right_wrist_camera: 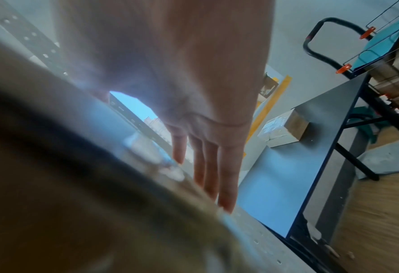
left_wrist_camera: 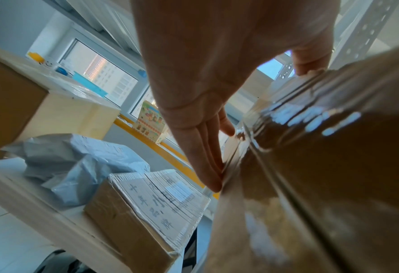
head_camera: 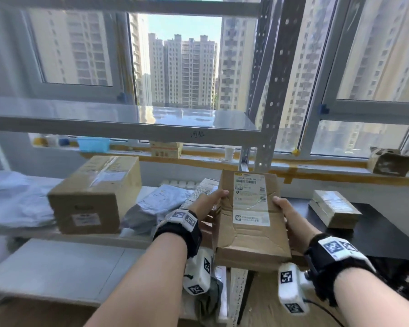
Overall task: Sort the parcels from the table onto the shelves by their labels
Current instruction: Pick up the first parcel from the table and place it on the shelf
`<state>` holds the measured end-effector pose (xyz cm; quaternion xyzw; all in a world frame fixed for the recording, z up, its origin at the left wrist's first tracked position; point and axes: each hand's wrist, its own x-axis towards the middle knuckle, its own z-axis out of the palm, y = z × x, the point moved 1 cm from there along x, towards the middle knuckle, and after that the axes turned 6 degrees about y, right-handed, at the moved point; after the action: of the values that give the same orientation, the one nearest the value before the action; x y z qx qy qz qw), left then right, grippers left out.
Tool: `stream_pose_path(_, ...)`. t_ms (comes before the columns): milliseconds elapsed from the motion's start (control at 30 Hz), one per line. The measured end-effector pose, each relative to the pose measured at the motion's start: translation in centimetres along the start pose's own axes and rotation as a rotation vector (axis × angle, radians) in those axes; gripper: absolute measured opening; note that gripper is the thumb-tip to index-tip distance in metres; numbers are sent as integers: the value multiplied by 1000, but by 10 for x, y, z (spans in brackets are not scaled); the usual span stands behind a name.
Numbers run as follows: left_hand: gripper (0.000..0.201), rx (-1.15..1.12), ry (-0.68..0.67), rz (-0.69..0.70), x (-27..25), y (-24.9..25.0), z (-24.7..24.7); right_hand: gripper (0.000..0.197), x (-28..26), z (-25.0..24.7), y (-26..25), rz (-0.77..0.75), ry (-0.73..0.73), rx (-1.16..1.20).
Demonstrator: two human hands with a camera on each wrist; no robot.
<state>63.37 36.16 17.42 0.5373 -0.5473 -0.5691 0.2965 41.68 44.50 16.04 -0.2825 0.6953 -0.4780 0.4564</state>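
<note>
brown parcel: held label-up between shelf and worktop | left hand: thumb on top, fingers straight beneath | right hand: same hold

Sunlit windows, grey walls, wood floor

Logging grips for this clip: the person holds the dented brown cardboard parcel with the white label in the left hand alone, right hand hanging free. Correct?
Not quite. Both hands hold the dented brown cardboard parcel: the left hand on its left edge, the right hand on its right edge. The head view shows this.
</note>
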Motion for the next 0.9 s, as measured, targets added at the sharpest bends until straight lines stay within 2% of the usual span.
stream_pose_path(167,43,-41,89,40,-28,4,-17,68,-20,16,-12,-73,-36,-7)
stream_pose_path(467,47,-36,270,124,-61,38,-44,34,-58,34,-46,-159,-240,-39)
stream_pose_path(666,60,-160,200,278,-65,97,-68,40,-59,51,-109,-284,-197,13)
stream_pose_path(800,31,-179,232,360,-58,140,-99,57,-45,68,-167,-358,-179,93)
stream_pose_path(900,32,-159,252,421,-34,167,-124,66,-26,88,-208,-398,-148,133)
